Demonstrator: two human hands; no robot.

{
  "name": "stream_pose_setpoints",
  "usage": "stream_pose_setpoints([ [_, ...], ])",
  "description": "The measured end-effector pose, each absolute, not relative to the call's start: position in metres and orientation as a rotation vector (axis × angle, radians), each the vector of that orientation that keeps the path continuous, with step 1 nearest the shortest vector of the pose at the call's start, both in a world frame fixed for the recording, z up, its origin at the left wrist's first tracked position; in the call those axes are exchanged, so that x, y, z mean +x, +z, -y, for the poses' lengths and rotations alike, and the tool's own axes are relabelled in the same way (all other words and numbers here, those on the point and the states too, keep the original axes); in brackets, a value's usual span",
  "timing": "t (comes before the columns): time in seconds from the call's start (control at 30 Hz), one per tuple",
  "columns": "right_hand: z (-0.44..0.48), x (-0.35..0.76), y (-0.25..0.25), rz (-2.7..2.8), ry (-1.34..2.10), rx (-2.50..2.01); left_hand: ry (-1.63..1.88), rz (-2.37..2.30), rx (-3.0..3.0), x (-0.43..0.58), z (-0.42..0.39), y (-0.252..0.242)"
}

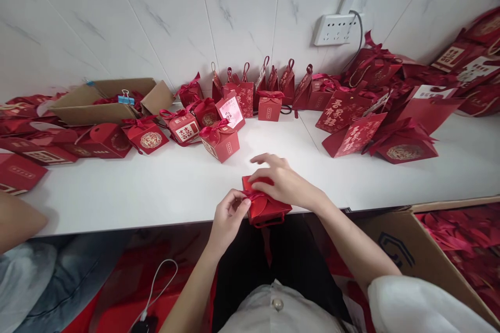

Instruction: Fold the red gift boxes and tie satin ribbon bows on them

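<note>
At the table's front edge, right before me, sits a small red gift box [265,209] with a ribbon [254,195] across its top. My left hand [229,216] pinches the ribbon between thumb and forefinger at the box's left side. Over the box's top hovers my right hand [279,179], its fingers spread and slightly blurred; the thumb side is close to the lid. Part of the lid and ribbon is hidden beneath that hand. Just beyond stands a finished-looking red box with a bow [221,141].
Many red gift boxes [150,138] line the table [164,192] along the wall. An open cardboard tray [97,109] stands at the left, red bags [353,135] at the right. A carton [410,250] of red pieces is at lower right. A co-worker's arm [19,221] shows at left.
</note>
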State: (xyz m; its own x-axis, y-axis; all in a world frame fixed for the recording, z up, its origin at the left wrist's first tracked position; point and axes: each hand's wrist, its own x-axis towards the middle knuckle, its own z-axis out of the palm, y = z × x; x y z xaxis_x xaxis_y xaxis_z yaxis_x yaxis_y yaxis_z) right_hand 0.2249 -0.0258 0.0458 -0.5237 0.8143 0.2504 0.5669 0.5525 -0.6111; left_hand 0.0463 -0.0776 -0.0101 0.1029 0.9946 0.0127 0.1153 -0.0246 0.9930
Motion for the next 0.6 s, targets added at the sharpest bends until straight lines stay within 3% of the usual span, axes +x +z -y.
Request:
stream_pose_setpoints([
  [0.13,0.003,0.211,0.051,2.641,0.85,-0.805,1.082,-1.262,1.425,0.049,0.079,-0.009],
  [0.6,-0.009,0.214,0.047,2.629,1.062,-0.65,1.114,-1.267,1.505,0.051,0.076,-0.007],
])
